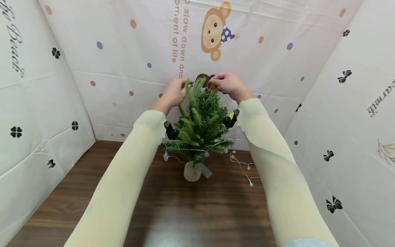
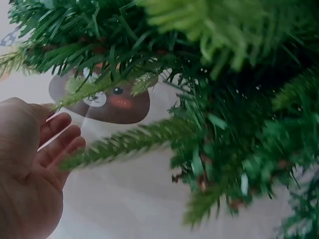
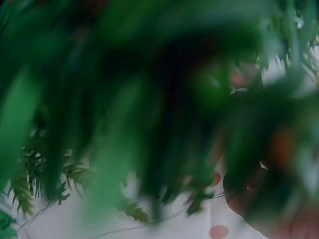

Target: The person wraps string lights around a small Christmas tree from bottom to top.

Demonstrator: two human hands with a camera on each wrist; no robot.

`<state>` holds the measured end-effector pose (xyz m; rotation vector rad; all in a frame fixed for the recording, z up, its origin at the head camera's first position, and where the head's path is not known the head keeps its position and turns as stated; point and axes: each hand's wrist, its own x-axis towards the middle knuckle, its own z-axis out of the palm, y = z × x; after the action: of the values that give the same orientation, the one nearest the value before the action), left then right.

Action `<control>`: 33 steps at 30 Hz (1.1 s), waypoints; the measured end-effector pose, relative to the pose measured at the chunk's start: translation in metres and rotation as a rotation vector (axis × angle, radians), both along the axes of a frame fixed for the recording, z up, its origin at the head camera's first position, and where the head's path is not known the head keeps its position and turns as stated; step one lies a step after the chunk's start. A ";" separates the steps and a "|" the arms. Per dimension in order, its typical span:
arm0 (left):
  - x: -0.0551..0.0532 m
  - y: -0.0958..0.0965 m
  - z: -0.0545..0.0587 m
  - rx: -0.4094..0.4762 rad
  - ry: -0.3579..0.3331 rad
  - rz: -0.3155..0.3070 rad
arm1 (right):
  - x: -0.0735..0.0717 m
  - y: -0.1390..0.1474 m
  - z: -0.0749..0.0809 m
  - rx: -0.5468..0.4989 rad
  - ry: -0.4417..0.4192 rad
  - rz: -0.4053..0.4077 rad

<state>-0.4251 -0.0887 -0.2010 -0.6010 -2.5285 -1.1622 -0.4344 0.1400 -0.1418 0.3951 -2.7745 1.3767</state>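
Observation:
A small artificial Christmas tree [image 1: 203,116] stands on a pale round base [image 1: 192,171]. My left hand [image 1: 176,92] is at the tree's upper left; in the left wrist view, its thumb and forefinger meet at the tip of a light green branch [image 2: 82,95], the other fingers loosely bent. Beyond the treetop, on the right, my right hand [image 1: 228,84] pinches the thin wire of the string lights [image 1: 207,154]. In the right wrist view, blurred needles hide most of that hand [image 3: 244,194], and the wire [image 3: 149,224] runs toward it.
More of the light string, with clear bulbs [image 1: 251,184], trails over the wooden floor [image 1: 185,212] right of the tree. Behind the base lies a pale battery box [image 1: 206,171]. Printed cloth walls [image 1: 123,103] enclose the back and both sides.

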 end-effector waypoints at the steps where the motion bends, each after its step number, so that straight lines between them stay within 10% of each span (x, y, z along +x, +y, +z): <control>1: -0.001 0.002 0.001 0.004 -0.011 -0.003 | 0.000 -0.002 0.001 0.012 0.007 0.005; 11: -0.008 0.012 0.011 -0.118 0.017 -0.078 | 0.001 -0.008 0.007 0.124 0.022 0.076; 21: -0.012 0.022 0.006 0.007 0.080 -0.120 | 0.002 -0.012 0.002 0.158 0.066 0.193; 33: -0.015 0.029 0.015 -0.072 0.163 0.012 | 0.002 0.001 0.007 0.257 0.182 0.132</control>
<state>-0.4397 -0.0593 -0.1862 -0.6689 -2.4398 -0.9800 -0.4325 0.1406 -0.1349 0.6851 -2.8191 0.9465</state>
